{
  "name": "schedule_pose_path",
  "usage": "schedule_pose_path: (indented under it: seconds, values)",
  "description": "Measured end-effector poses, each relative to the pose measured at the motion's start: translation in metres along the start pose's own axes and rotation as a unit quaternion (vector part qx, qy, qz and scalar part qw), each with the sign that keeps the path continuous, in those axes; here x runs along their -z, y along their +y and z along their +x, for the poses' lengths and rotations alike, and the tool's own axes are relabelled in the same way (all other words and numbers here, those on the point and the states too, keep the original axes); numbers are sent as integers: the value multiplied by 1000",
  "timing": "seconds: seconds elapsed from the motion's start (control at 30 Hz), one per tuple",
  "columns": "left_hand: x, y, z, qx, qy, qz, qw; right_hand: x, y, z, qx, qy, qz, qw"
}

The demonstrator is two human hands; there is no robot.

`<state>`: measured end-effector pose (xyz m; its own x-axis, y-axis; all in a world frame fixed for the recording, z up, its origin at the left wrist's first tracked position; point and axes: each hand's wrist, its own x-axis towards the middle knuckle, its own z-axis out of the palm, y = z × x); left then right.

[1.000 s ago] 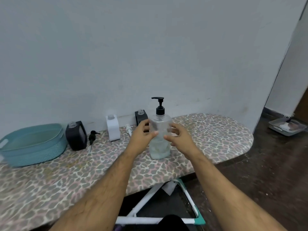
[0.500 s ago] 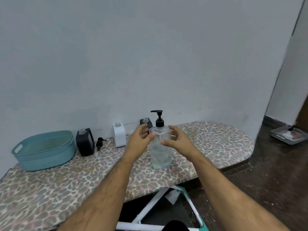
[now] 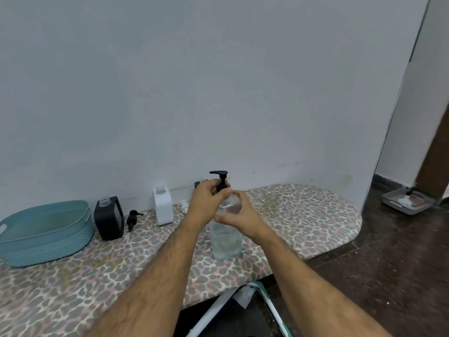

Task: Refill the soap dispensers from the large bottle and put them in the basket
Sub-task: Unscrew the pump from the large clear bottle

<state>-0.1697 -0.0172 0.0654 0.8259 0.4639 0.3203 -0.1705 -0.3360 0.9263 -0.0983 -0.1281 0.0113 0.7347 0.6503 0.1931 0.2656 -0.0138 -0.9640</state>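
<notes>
Two hands on the large clear plastic bottle with the black pump top [image 3: 224, 237], which stands upright on the leopard-print padded ironing board [image 3: 303, 215], about mid-board, near its front edge. Your left hand [image 3: 206, 203] is up at the neck, fingers curled round the black pump collar just under the spout. Your right hand [image 3: 237, 212] wraps the bottle's shoulder, thumb on the near side, fingers curled over the far side, holding it steady. Clear liquid sits in the lower part of the bottle.

Teal ribbed plastic basket [image 3: 46, 242] sits at the far left end of the board, against the wall. Just right of it stands the black rectangular dispenser with an open clear neck [image 3: 108, 218], no pump on it. A loose black pump head with its tube [image 3: 131, 218] lies on the board beside that dispenser. Further right stands the white rectangular dispenser [image 3: 162, 205], neck also open, close to the wall. A white pump piece [image 3: 185, 205] lies just behind your left wrist, mostly hidden. A third dark dispenser [image 3: 198, 184] peeks out behind your left hand; can't tell much about it.

Grey tray [image 3: 408, 203] sits on the dark floor at far right.
</notes>
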Motion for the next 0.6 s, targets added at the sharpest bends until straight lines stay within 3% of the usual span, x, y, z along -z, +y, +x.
schedule_pose_path:
  seconds: [0.27,0.47,0.6]
  values:
    - [-10,-1,-3,-3,43,32,999,-6,7,1,7,32,14,999]
    - [-18,0,-11,-13,137,108,985,-17,11,-1,5,52,-4,999]
    - [-22,1,-17,-3,155,105,982,-17,15,-1,7,38,3,999]
